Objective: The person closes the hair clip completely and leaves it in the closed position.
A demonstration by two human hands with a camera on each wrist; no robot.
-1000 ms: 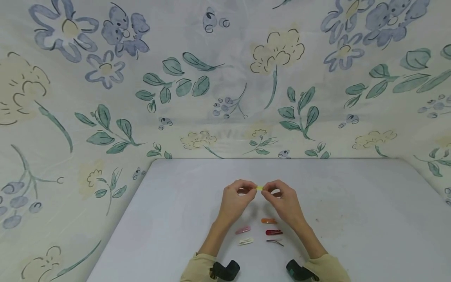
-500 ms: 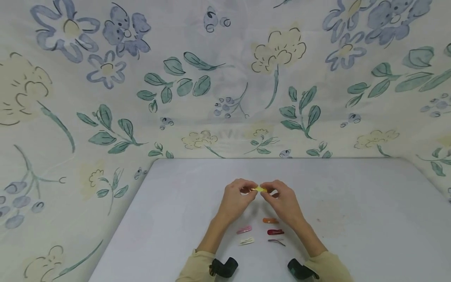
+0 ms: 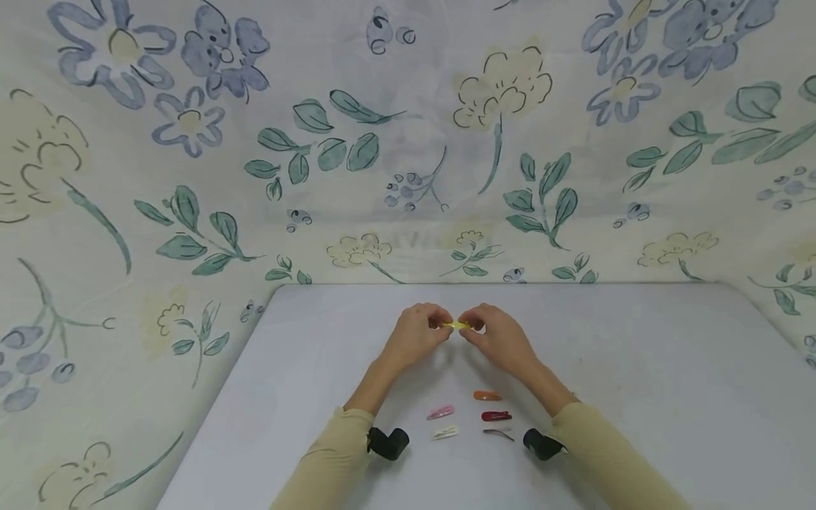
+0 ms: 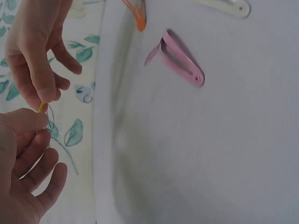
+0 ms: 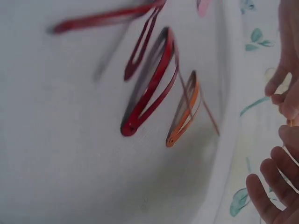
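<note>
Over the far part of the white table, my left hand (image 3: 417, 333) and right hand (image 3: 500, 336) hold a small yellow hair clip (image 3: 457, 325) between them. Each pinches one end with thumb and forefinger. In the left wrist view a sliver of the yellow clip (image 4: 42, 108) shows between the fingertips; the fingers cover most of it. Whether it is snapped or popped cannot be told. Nearer the body lie snap clips: pink (image 3: 440, 411) and white (image 3: 445, 433) on the left; orange (image 3: 487, 396), red (image 3: 496, 416) and a dark red one (image 3: 498, 434) on the right.
The white tabletop (image 3: 319, 368) ends at a far edge against a flower-printed cloth (image 3: 408, 177), which also covers the left side. Black wrist cameras sit at both cuffs. In the right wrist view the red clip (image 5: 152, 88) and orange clip (image 5: 184, 114) stand popped open.
Both hands have moved away from the body and slightly left, carrying the yellow clip. Half a second ago more of the clip showed than at first. The other clips stay in place.
</note>
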